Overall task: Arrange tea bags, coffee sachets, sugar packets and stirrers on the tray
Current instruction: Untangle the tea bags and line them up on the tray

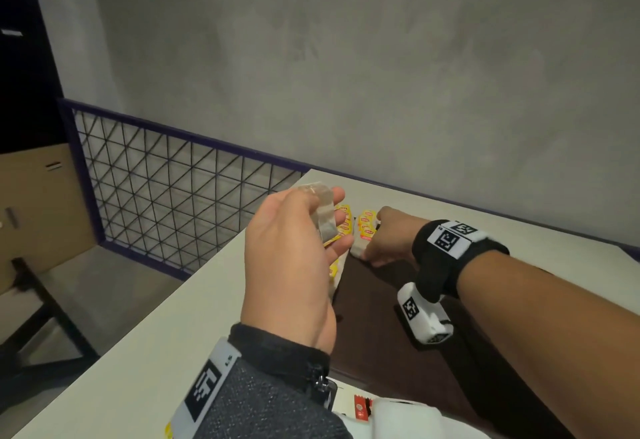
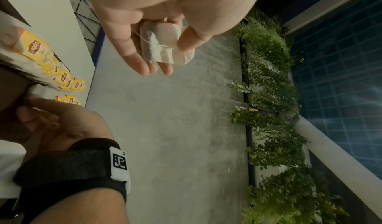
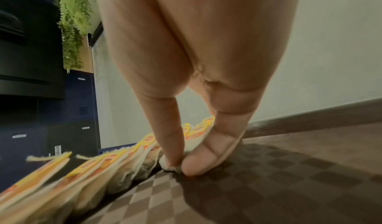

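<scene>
I found the right hand (image 3: 186, 96) low on the dark checkered tray (image 3: 268, 178), thumb and forefinger pinching one corner of a tea bag (image 3: 170, 165) at the end of a row of tea bags (image 3: 99, 167) that overlapped along the tray's left edge. The left hand (image 2: 157, 23) was raised above the table (image 1: 166, 317), its fingers curled round a small bundle of tea bags (image 2: 163, 43) with the thumb pressed on the outer one; a thin string crossed the paper.

I judged these bags very light, soft and easily crushed or torn: thin filter paper over loose leaf, with strings apt to snag. The safest hold, in my judgement, was a gentle pinch at the paper's sealed edge or at the card tag, not on the bulging middle.

The yellow tags (image 2: 38, 47) read "Lipton" in the left wrist view. A red-and-white sachet (image 1: 361, 407) lay near the table's front edge; its print was too small for me to read. I saw no stirrers.
</scene>
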Demonstrator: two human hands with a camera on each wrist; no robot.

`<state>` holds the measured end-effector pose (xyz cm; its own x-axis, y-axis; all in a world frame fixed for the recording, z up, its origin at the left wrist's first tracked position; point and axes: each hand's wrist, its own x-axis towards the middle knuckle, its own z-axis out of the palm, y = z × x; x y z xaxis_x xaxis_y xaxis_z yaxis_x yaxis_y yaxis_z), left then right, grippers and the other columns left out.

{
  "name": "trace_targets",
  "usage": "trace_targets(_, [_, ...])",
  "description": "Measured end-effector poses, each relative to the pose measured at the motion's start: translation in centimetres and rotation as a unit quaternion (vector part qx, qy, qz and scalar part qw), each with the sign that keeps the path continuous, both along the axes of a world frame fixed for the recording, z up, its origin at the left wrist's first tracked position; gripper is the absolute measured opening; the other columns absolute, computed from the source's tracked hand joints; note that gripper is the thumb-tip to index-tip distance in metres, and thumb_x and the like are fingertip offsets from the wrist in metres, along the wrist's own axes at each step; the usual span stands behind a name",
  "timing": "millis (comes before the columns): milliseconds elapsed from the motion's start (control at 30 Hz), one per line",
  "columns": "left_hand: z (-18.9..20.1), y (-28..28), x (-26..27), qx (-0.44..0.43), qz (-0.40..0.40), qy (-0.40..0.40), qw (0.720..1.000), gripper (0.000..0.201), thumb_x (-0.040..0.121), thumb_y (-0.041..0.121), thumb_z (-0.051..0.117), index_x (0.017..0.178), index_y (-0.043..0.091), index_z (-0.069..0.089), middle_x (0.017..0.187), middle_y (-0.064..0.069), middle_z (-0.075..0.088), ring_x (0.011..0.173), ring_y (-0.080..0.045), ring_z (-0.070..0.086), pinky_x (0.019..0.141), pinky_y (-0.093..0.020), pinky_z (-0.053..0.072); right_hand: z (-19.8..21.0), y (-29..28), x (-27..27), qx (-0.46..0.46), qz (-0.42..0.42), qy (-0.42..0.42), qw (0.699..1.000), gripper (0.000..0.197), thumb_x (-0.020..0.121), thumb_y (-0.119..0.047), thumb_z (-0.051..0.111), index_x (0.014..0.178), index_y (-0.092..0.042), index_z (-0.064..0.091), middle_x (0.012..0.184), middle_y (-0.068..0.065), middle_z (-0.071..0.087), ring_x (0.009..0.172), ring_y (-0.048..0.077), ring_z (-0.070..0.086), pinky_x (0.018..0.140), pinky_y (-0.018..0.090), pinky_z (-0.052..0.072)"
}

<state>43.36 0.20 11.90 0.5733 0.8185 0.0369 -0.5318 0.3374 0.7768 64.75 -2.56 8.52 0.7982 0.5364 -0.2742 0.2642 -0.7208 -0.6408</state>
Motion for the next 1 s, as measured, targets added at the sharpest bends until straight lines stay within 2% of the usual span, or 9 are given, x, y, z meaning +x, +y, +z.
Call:
trace_targets(133, [-0.3,0.0,0.3,0.004,-0.003,0.001,1.000,0.018,0.097,0.008,0.050,0.095,0.009,0.068,0.095,-0.007,0.080,0.083,-0.017,0.072,0.075,-0.035,0.061,0.1,-0.4,-0.1,0.021,-0.007,-0.010,1.000,0.041,0.082,0.006,0.075,0.114,-0.002,0.051,0.083,0.010,0.065,0.066,0.016,0.068,0.051,0.019,0.057])
trace_targets(267, [-0.4,0.0,0.6,0.018,-0.016,0.010,1.000,0.020,0.095,0.005,0.056,0.088,0.008,0.074,0.090,-0.005,0.079,0.078,-0.013,0.069,0.068,-0.031,0.059,1.4,-2.3,0.0,0.059,-0.010,-0.007,0.998,0.065,0.076,-0.005,0.081,0.128,-0.004,0.041,0.089,0.020,0.068,0.084,0.036,0.075,0.083,0.055,0.061])
trace_targets(433, [-0.7,-1.0,0.6,0.076,-0.084,0.042,0.993,0.013,0.089,0.015,0.072,0.084,0.019,0.083,0.094,0.001,0.079,0.090,-0.016,0.068,0.074,-0.031,0.051,6.2,-11.2,-5.1,0.195,0.027,0.017,0.980,0.036,0.085,-0.019,0.080,0.117,-0.012,0.065,0.094,0.017,0.070,0.071,0.022,0.066,0.063,0.037,0.056])
trace_targets(533, [-0.4,-2.3,0.1,0.131,-0.119,0.053,0.983,0.010,0.086,0.021,0.076,0.090,0.025,0.084,0.096,0.006,0.080,0.094,-0.013,0.068,0.073,-0.023,0.049,8.0,-16.9,-10.5,0.294,0.078,0.088,0.949,0.045,0.066,-0.028,0.093,0.106,-0.015,0.078,0.093,0.016,0.074,0.070,0.023,0.066,0.053,0.029,0.052])
trace_targets(600, [-0.1,-3.2,-0.1,0.145,-0.137,0.060,0.978,0.010,0.086,0.019,0.077,0.092,0.022,0.084,0.093,0.007,0.080,0.087,-0.007,0.068,0.060,-0.011,0.047,8.1,-19.2,-12.6,0.336,0.107,0.083,0.932,0.071,0.044,-0.049,0.098,0.104,-0.015,0.079,0.091,0.018,0.074,0.067,0.023,0.067,0.051,0.027,0.052])
trace_targets(667, [0.1,-4.1,-0.2,0.148,-0.176,0.064,0.971,0.011,0.087,0.019,0.076,0.095,0.019,0.084,0.095,0.005,0.080,0.079,-0.005,0.066,0.061,-0.015,0.046,7.6,-20.4,-13.0,0.345,0.115,0.074,0.928,0.087,0.032,-0.060,0.098,0.104,-0.015,0.079,0.092,0.020,0.074,0.069,0.023,0.067,0.051,0.027,0.053])
trace_targets(767, [0.1,-5.6,-0.4,0.155,-0.240,0.077,0.955,0.008,0.087,0.023,0.076,0.091,0.023,0.083,0.078,0.008,0.073,0.062,-0.004,0.057,0.062,-0.023,0.041,6.0,-20.6,-12.1,0.376,0.119,0.081,0.915,0.081,0.038,-0.056,0.098,0.107,-0.016,0.079,0.106,0.020,0.074,0.088,0.023,0.071,0.063,0.031,0.060])
trace_targets(867, [0.1,-7.1,-0.3,0.160,-0.266,0.071,0.948,0.005,0.088,0.017,0.075,0.088,0.018,0.080,0.068,0.002,0.064,0.050,-0.008,0.047,0.046,-0.014,0.034,4.6,-20.3,-12.1,0.365,0.186,0.140,0.901,0.058,0.067,-0.039,0.089,0.119,-0.020,0.073,0.120,0.015,0.073,0.116,0.027,0.069,0.094,0.038,0.057])
trace_targets(1000, [-0.3,-7.2,-0.2,0.158,-0.271,0.057,0.948,0.013,0.089,0.017,0.073,0.099,0.012,0.080,0.070,0.000,0.069,0.047,-0.008,0.047,0.041,-0.014,0.039,3.6,-20.1,-12.5,0.347,0.207,0.196,0.893,0.041,0.076,-0.020,0.083,0.116,-0.019,0.074,0.117,0.012,0.074,0.115,0.029,0.069,0.101,0.036,0.054])
